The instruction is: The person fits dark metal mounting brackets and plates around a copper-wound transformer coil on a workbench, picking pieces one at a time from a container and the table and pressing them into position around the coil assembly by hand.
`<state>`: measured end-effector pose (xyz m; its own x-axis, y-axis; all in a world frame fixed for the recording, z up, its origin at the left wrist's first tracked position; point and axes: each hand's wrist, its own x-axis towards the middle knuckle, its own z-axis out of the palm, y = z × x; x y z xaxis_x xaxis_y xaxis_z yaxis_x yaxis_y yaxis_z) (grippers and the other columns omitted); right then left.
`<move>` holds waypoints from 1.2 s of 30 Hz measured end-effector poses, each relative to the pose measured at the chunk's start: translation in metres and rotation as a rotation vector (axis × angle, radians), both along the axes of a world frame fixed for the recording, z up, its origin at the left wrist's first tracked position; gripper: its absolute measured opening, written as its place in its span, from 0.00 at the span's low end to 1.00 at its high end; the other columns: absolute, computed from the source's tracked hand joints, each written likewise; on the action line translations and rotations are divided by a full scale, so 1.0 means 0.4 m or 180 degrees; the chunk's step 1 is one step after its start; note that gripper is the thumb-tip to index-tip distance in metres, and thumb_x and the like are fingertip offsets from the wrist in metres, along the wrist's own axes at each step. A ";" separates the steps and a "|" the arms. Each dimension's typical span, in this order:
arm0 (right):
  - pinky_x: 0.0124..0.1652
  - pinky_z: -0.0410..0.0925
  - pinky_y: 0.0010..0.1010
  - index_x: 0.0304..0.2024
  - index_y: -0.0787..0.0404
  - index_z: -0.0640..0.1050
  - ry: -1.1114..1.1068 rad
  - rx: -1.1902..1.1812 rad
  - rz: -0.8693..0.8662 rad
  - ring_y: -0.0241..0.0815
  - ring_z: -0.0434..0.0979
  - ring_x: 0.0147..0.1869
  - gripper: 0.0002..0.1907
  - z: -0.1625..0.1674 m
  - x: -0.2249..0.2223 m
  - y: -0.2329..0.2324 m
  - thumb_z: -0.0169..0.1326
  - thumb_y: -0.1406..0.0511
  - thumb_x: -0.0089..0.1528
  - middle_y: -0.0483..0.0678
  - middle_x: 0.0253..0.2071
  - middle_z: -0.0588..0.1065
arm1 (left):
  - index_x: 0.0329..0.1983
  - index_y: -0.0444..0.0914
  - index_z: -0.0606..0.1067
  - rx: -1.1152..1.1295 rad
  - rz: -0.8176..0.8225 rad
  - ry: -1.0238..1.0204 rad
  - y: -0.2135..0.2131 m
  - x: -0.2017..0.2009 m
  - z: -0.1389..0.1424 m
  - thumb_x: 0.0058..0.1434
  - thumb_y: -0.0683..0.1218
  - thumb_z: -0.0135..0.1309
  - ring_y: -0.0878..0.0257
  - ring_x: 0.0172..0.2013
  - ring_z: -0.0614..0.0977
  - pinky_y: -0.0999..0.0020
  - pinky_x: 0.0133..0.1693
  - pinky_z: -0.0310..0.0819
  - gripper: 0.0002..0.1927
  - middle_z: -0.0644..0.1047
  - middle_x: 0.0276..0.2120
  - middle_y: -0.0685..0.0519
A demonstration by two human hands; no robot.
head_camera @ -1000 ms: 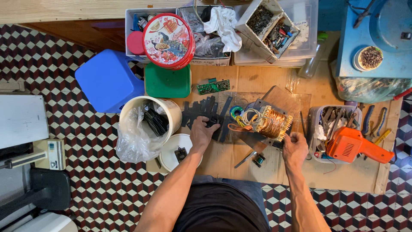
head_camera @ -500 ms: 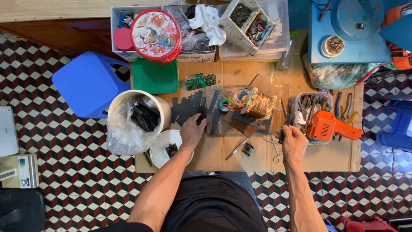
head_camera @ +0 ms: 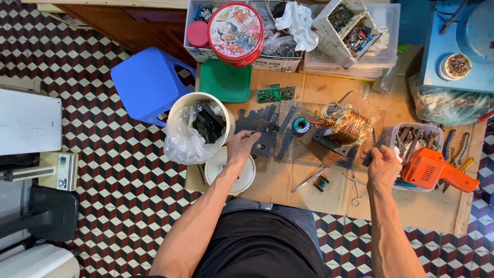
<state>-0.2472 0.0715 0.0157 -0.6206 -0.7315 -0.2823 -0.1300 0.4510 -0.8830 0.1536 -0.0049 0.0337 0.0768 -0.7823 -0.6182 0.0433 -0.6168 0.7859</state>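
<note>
A floor of red, black and white checkered tiles lay under you, with a flat sheet of brown cardboard spread on it as your work surface. Your left hand was down at about nine o'clock from the copper-wound coil, fingers curled loosely, its grip narrow over the dark metal plates lying flat on the cardboard, touching them. Just at seven o'clock from that hand sat a white lid, and at ten o'clock a white bucket lined with a clear bag and stuffed with dark strips. Your right hand was at four o'clock from the coil, its grip closed around a dark flat piece; what sort of piece, you couldn't tell. Right beside it, at three o'clock, lay the orange power tool across a clear tub of tools. A blue stool stood at ten o'clock, a round red tin at twelve.
</note>
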 end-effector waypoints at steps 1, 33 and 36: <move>0.41 0.71 0.33 0.53 0.70 0.78 0.0542 0.0165 0.0175 0.47 0.80 0.41 0.15 0.000 0.002 -0.004 0.54 0.67 0.67 0.56 0.41 0.80 | 0.49 0.28 0.80 0.0013 0.0047 0.0104 -0.001 -0.002 -0.003 0.62 0.44 0.61 0.67 0.31 0.83 0.72 0.35 0.75 0.17 0.83 0.35 0.52; 0.42 0.71 0.46 0.49 0.69 0.80 0.1729 0.0915 0.0374 0.61 0.80 0.41 0.15 -0.008 0.025 0.045 0.46 0.65 0.70 0.62 0.38 0.80 | 0.70 0.39 0.68 -0.0624 -0.0698 -0.0509 -0.058 -0.046 0.110 0.59 0.41 0.62 0.67 0.38 0.82 0.72 0.40 0.77 0.34 0.81 0.47 0.46; 0.41 0.73 0.35 0.51 0.75 0.78 0.0346 0.0635 0.0005 0.52 0.82 0.42 0.16 0.001 0.020 0.060 0.44 0.68 0.69 0.56 0.40 0.82 | 0.70 0.39 0.65 -0.0467 -0.0790 -0.0148 -0.058 -0.036 0.072 0.58 0.38 0.60 0.67 0.41 0.81 0.71 0.43 0.77 0.36 0.77 0.52 0.48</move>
<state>-0.2394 0.0955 0.0162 -0.6542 -0.6690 -0.3529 -0.2204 0.6149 -0.7571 0.1393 -0.0280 0.0623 -0.1025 -0.8615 -0.4973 -0.1327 -0.4836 0.8652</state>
